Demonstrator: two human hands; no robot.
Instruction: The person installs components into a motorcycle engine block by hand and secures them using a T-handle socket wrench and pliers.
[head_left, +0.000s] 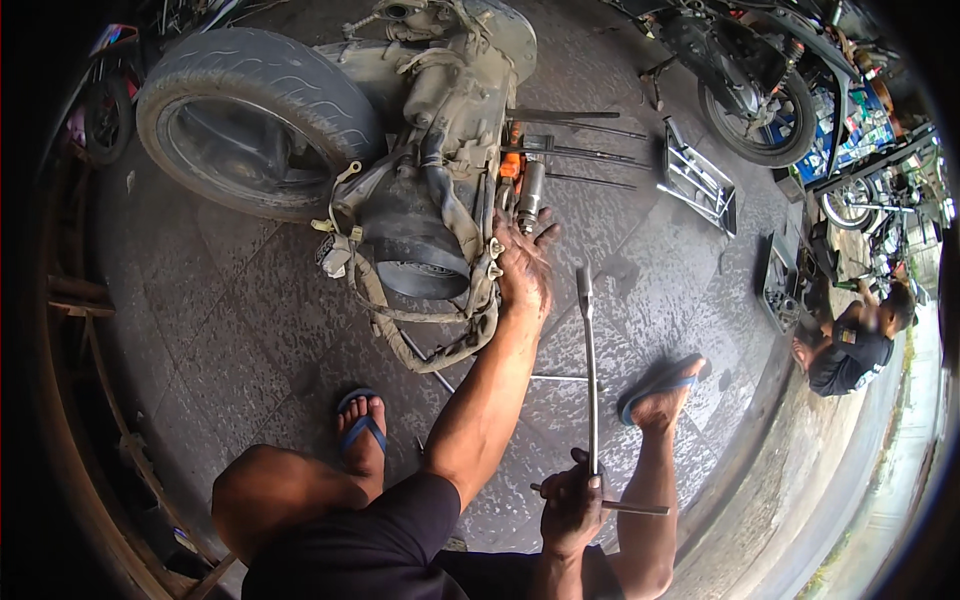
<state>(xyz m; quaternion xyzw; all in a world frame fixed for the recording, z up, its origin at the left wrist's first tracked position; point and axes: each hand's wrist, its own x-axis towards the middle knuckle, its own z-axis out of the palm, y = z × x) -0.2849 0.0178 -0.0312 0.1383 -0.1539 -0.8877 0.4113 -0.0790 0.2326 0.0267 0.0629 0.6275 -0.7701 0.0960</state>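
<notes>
Grimy grey-brown metal engine unit (468, 100): lies on the floor beyond the person's feet; its bulk probably keeps it steady without a stand. Its casing is dusty, lumpy and ribbed.
Black rubber wheel tyre (325, 95): left of the engine unit and seemingly joined to it, leaning so the round rim shows; wavy grooves mark the tread.
Left hand (526, 268): at the engine unit's right edge, just beside the silver metal cylinder (535, 188). The fingers are partly spread, some hidden; I cannot tell whether they grip anything. The arm stretches out straight, likely because the part sits at the far reach.
Right hand (572, 510): well apart from the engine unit, on the person's side and to its right; fingers closed around the long steel T-handled wrench (591, 370) where shaft meets crossbar, a hold that likely balances its length. The shaft is slim and smooth, with a thicker end pointing away from the person.
Bright orange part (511, 168): against the engine unit's right side, next to the cylinder.
Dark stone-like floor (250, 330): under the engine unit, mottled and worn.
</notes>
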